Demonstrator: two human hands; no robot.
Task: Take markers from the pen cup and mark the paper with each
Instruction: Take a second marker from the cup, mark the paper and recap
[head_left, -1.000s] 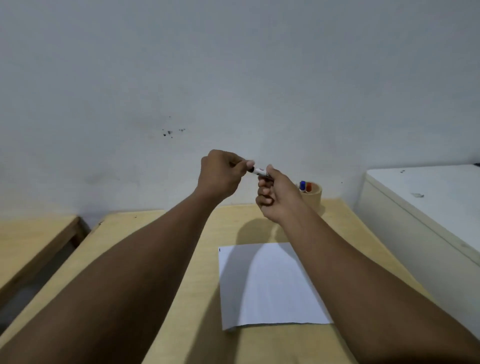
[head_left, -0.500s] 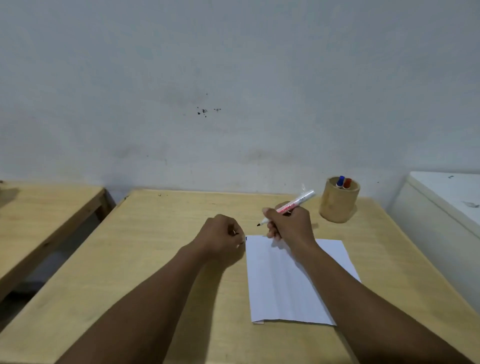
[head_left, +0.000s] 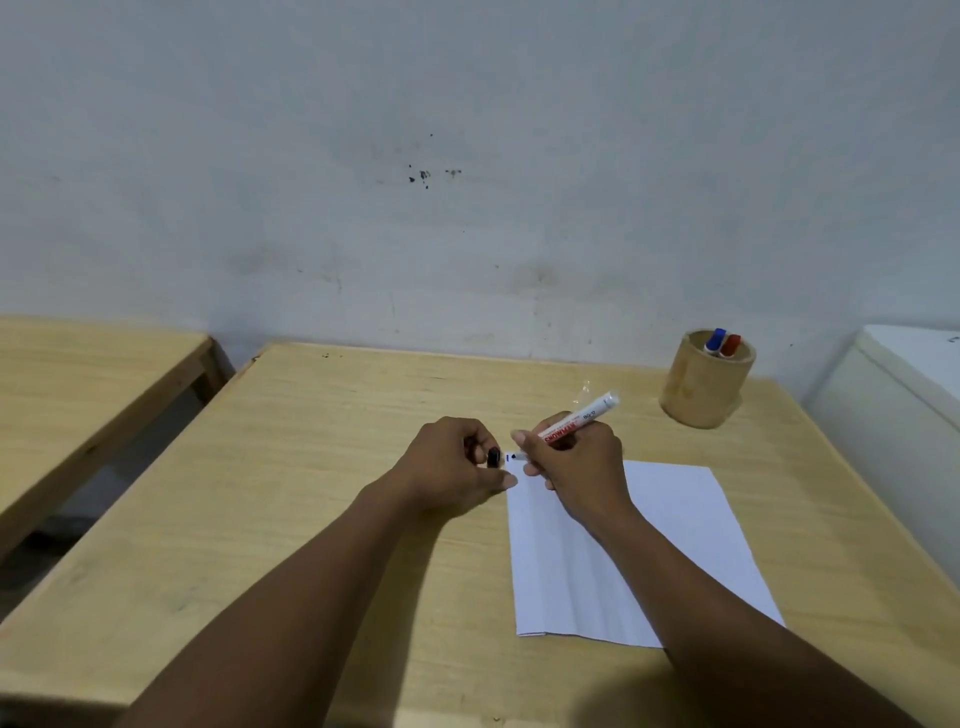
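Observation:
A white sheet of paper (head_left: 670, 525) lies on the wooden table (head_left: 291, 467). My right hand (head_left: 576, 467) grips a white marker (head_left: 587, 415) with red lettering, its black tip at the paper's top left corner beside a short dark mark. My left hand (head_left: 447, 467) rests just left of the paper, fingers closed on the marker's black cap (head_left: 492, 457). A round wooden pen cup (head_left: 701, 389) stands at the table's back right with a blue-capped marker (head_left: 716, 340) and a red-capped marker (head_left: 731, 345) in it.
A second wooden table (head_left: 93, 384) stands to the left across a narrow gap. A white cabinet (head_left: 904, 384) sits close at the right. A pale wall runs behind the tables.
Both hands came down from in front of the wall to the table. The cap came off into my left hand, and the marker tip reached the paper's corner.

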